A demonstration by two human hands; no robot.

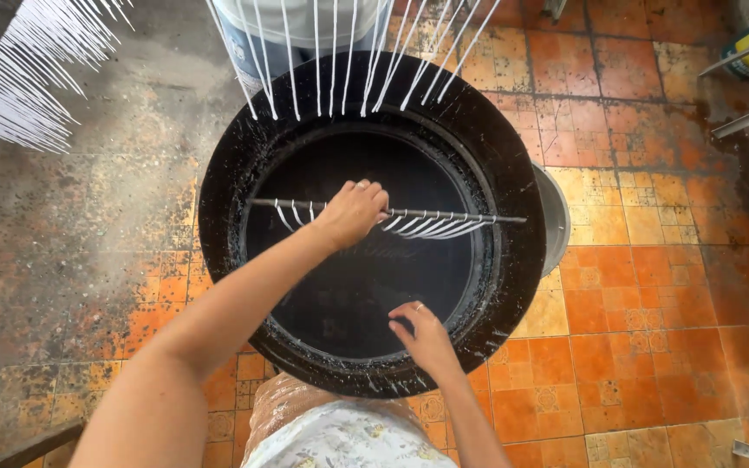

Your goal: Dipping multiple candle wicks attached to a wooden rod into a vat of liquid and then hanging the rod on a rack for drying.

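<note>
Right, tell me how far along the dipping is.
Done, by the look of it: a row of white strands hangs above the black vat. In hand: the left hand grips a metal rod of white strands lying across the vat's dark inside; the right hand hovers open, holding nothing. Left: more white strands hang at the far left.

One round black vat point(513, 286) of dark liquid. One metal rod point(478, 217) across it, gripped by one left hand point(353, 212); about nine white strands hang beside those fingers. One right hand point(422, 334) rests on the near rim.
</note>
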